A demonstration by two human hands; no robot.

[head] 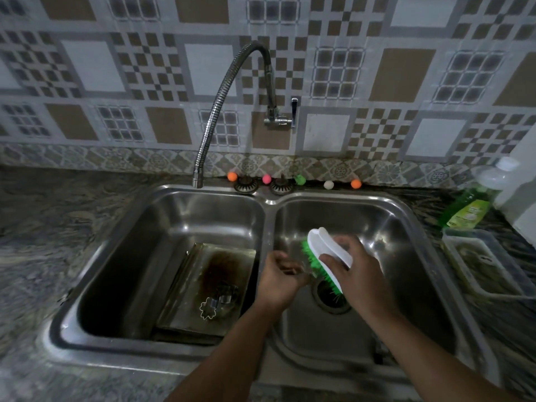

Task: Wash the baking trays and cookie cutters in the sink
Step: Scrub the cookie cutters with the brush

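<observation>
- Two bare forearms come in from the bottom edge, both hands over the right basin of a steel double sink (269,202).
- Right hand (352,271) grasps a scrub brush (324,258): white plastic back, green bristles facing left and down, tilted, above the right basin's drain (333,300).
- Left hand (280,275) sits just left of the bristles, fingers curled; blurred, so cannot tell whether it pinches something small or is clenched on nothing.
- Left basin: a baking tray (203,288) lies on the bottom, with a dark brown stain down its middle.
- On the tray's near part lies a flower-shaped metal cookie cutter (208,308); more cutters (227,291) just behind it, shapes unclear.
- Right tabletop (43,242), dark speckled stone: a clear plastic tub (481,262) beside the sink, contents murky.
- Behind the tub, a bottle of green dish liquid (471,204) with a white cap, leaning; yellow-green label, text too blurred to read, no brand legible.
- Back sink rim: two round drain strainers (246,185) and a row of small coloured balls (266,179) — orange, pink, green, white, orange.
- Flexible chrome faucet (232,91) arcs from a wall mount down to the left basin's back edge; no water visible.
- Wall: brown, grey and white patterned tiles (406,74).
</observation>
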